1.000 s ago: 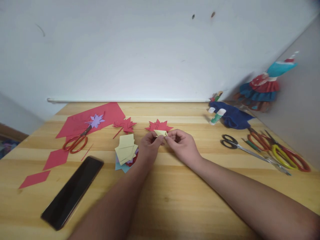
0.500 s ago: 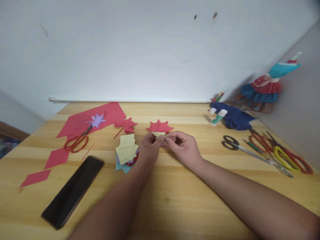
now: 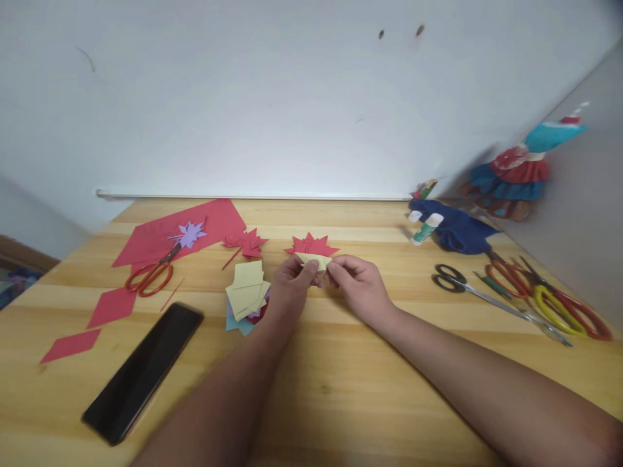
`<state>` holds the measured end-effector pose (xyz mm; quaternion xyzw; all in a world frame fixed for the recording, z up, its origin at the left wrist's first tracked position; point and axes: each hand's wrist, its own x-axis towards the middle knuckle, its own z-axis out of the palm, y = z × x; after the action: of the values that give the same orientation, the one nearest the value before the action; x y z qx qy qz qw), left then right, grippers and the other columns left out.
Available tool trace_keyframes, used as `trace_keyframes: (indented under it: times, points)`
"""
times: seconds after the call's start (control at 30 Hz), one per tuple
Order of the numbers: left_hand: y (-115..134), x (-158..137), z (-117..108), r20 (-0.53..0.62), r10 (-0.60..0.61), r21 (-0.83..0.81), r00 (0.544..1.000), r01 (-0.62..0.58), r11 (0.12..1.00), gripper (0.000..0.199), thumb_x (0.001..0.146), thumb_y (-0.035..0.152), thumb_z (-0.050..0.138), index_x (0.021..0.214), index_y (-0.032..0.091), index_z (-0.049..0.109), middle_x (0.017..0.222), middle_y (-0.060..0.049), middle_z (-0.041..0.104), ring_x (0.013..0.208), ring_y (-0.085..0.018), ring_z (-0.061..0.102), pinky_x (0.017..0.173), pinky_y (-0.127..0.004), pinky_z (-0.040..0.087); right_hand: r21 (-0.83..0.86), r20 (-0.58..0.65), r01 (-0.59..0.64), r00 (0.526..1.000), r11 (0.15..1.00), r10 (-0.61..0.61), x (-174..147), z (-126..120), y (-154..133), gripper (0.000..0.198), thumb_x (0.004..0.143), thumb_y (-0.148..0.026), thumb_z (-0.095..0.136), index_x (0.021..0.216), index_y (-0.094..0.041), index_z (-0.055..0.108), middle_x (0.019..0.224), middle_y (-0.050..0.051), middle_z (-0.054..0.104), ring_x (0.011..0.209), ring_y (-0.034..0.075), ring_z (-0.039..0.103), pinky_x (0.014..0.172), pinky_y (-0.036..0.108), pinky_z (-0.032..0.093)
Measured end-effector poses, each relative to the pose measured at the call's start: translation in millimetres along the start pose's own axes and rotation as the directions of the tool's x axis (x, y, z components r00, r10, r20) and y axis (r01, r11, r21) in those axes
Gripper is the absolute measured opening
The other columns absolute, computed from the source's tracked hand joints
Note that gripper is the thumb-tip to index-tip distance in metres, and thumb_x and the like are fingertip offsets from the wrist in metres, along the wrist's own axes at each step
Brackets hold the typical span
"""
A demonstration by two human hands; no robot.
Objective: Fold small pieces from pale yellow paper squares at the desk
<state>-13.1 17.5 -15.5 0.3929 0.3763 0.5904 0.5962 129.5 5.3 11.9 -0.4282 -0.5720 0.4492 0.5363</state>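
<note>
A small piece of pale yellow paper (image 3: 318,261), apparently folded, is pinched between my two hands above the middle of the table. My left hand (image 3: 292,285) grips its left part, thumb on top. At its right end, my right hand (image 3: 359,284) pinches the edge between thumb and fingers. Just behind the paper lies a red cut-paper leaf shape (image 3: 311,244). Another red leaf shape (image 3: 250,242) with a thin stem rests farther left. Beside my left wrist sits a pile of yellow paper squares (image 3: 247,292), over blue, purple and red pieces.
At left are a black phone (image 3: 143,373), orange-handled scissors (image 3: 150,277), a purple paper leaf (image 3: 191,235), a red sheet (image 3: 224,217) and red scraps (image 3: 111,307). Glue sticks (image 3: 427,229), blue cloth (image 3: 460,227), black-handled scissors (image 3: 450,277) and several other tools lie right. A whiteboard (image 3: 263,117) stands behind.
More of the yellow paper now shows between my hands. My right hand has shifted slightly right, away from the left thumb. The table items stay as they were.
</note>
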Motion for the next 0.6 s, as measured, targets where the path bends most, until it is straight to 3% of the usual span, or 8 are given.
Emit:
trace_keyframes:
  times: [0.2,0.33,0.43,0.6]
  points:
    - [0.1,-0.7,-0.5,0.044,-0.047,-0.052,0.998,0.05,0.997,0.032,0.075,0.043,0.087,0.083,0.016,0.072,0.069,-0.001,0.07,0.06,-0.011,0.062,0.063,-0.026,0.054,0.011,-0.005,-0.003,1.0,1.0,0.003,1.6,-0.9,1.1,0.03,0.088,-0.039,0.067,0.063,-0.022,0.061,0.06,-0.001,0.061,0.059,0.014,0.058,0.063,0.03,0.052]
    - [0.2,-0.5,-0.3,-0.019,-0.029,0.004,0.999,0.029,1.0,0.031,0.076,0.043,0.086,0.087,0.016,0.074,0.07,0.0,0.07,0.058,-0.01,0.061,0.062,-0.026,0.054,0.014,-0.06,0.032,0.998,0.999,-0.031,0.2,-0.3,8.8,0.014,0.084,-0.034,0.072,0.08,-0.022,0.068,0.066,-0.002,0.066,0.061,0.014,0.062,0.061,0.028,0.053]
    - [1.3,-1.0,0.5,-0.035,-0.007,0.061,0.999,0.009,0.998,0.03,0.076,0.042,0.084,0.084,0.015,0.073,0.066,0.001,0.069,0.057,-0.009,0.06,0.062,-0.025,0.053,0.014,-0.105,0.097,0.99,0.995,-0.095,-1.1,0.7,14.0,0.017,0.081,-0.03,0.077,0.094,-0.022,0.071,0.075,0.0,0.072,0.066,0.015,0.066,0.064,0.029,0.056]
    - [6.6,-3.1,3.3,-0.031,0.03,0.111,0.999,-0.027,0.993,0.033,0.072,0.039,0.086,0.089,0.017,0.068,0.065,0.003,0.068,0.054,-0.011,0.061,0.06,-0.026,0.053,-0.023,-0.13,0.138,0.982,0.99,-0.139,-2.2,-0.2,15.6,0.013,0.081,-0.027,0.076,0.092,-0.023,0.072,0.074,0.0,0.072,0.065,0.015,0.065,0.062,0.028,0.055]
